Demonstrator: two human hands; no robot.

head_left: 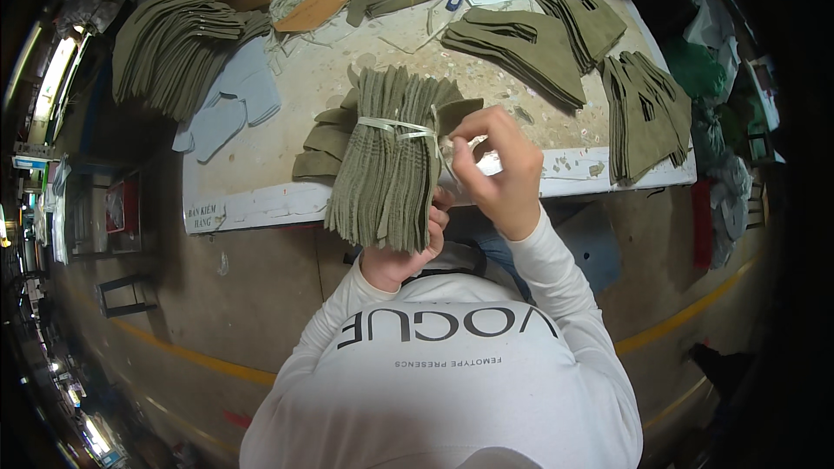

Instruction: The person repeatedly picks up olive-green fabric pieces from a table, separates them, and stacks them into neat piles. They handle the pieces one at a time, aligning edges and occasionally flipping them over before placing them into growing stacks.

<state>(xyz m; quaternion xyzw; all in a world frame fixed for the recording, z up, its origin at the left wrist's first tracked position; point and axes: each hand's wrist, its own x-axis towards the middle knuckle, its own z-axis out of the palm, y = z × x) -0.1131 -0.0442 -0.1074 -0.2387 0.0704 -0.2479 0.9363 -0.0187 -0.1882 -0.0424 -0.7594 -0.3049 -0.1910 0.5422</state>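
The step in hand looks to be binding: a thick bundle of olive-green fabric pieces (382, 178), cut edges facing up, is held at the near edge of the pale, scrap-strewn worktop (556, 132), its near end overhanging that edge and a white flat tie strip (375, 123) running across its farther part. The left hand (407, 254) grasps the bundle at its near right end, partly hidden by the cloth; the right hand (504, 165), just beside the bundle's right side, has thumb and forefinger closed together, apparently pinching a loose length of the strip — whether a knot is already made, I cannot tell. The next move seems to call for a steady left grip while the right draws the strip snug, without squeezing the layers askew. For room, the right hand has open air toward the near side and bare worktop to its far right, up to the fanned olive-green fabric stack with small slots (645, 117) by the right edge. The left is tighter — loose olive-green fabric pieces (320, 149) lie against the bundle, with flat pale-blue cloth pieces (228, 117) beyond them, near the left edge.
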